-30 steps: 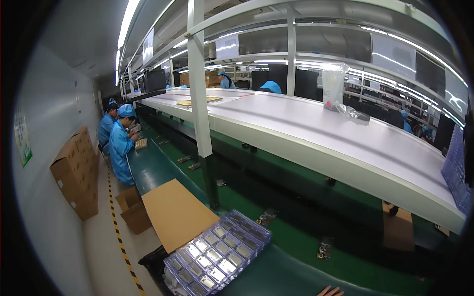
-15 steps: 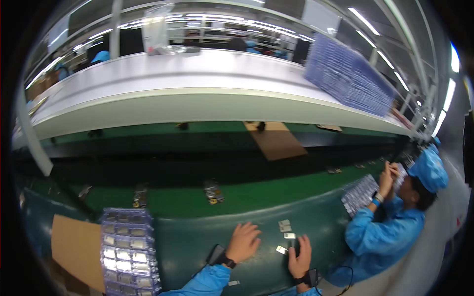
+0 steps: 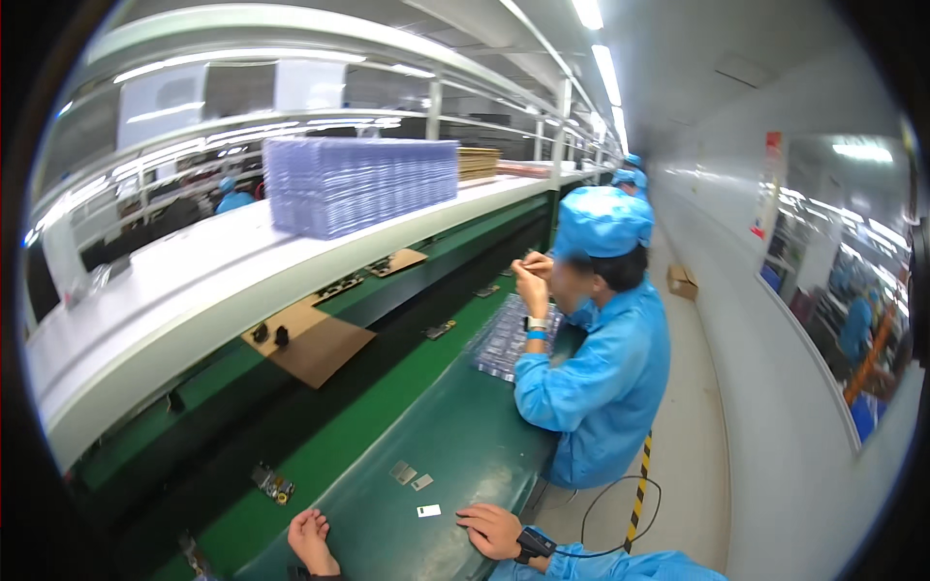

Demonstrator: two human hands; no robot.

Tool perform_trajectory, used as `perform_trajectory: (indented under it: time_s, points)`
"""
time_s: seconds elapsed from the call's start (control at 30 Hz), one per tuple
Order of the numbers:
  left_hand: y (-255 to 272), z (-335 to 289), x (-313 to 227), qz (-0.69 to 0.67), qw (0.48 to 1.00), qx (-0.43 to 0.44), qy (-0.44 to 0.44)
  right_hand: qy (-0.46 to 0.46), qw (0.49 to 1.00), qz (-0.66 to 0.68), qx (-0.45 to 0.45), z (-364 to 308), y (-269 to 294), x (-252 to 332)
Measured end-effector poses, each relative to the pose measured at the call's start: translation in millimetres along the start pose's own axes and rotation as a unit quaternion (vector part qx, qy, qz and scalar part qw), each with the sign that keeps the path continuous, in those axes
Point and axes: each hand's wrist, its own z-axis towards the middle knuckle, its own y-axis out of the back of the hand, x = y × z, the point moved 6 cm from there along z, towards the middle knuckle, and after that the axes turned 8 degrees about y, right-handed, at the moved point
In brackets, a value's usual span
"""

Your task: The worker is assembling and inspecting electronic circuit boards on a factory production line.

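My left hand [image 3: 313, 544] hovers by the near edge of the green belt, its fingers loosely bent and nothing visible in them. Palm down over the dark green bench [image 3: 387, 528], my right hand [image 3: 491, 532] has its fingers stretched out. Just left of those fingertips lies a small white rectangular piece [image 3: 429, 510] with a dark mark. Two small greyish flat pieces, one at the left [image 3: 403, 473] and one at the right [image 3: 421, 481], lie a little farther off. A small circuit board [image 3: 273, 483] rests on the green belt beyond my left hand.
A co-worker [image 3: 596, 358] in blue sits to the right, both hands raised, beside a clear plastic tray [image 3: 501, 339]. Stacked clear trays [image 3: 358, 189] stand on the white shelf [image 3: 174, 261] above the belt. Brown cardboard [image 3: 315, 341] lies under it. A black cable [image 3: 620, 477] loops near my right wrist.
The view has swung to the right, bringing in the aisle and wall. My left hand's fingers are more bent than before. My hands are farther apart.
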Motion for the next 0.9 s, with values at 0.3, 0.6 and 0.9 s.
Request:
perform_trajectory:
  time_s: [0.3, 0.6, 0.9]
  points:
    - [-10, -32, -42, -0.373, 0.914, 0.107, 0.120, -0.042, 0.993, -0.099, -0.046, -34, 32, -17]
    - [-3, -5, -30, -0.431, 0.872, 0.233, 0.021, -0.702, 0.675, -0.223, 0.034, -421, 145, -105]
    - [-23, -20, -31, -0.423, 0.866, 0.227, 0.142, -0.857, 0.472, -0.204, -0.028, -533, 209, 18]
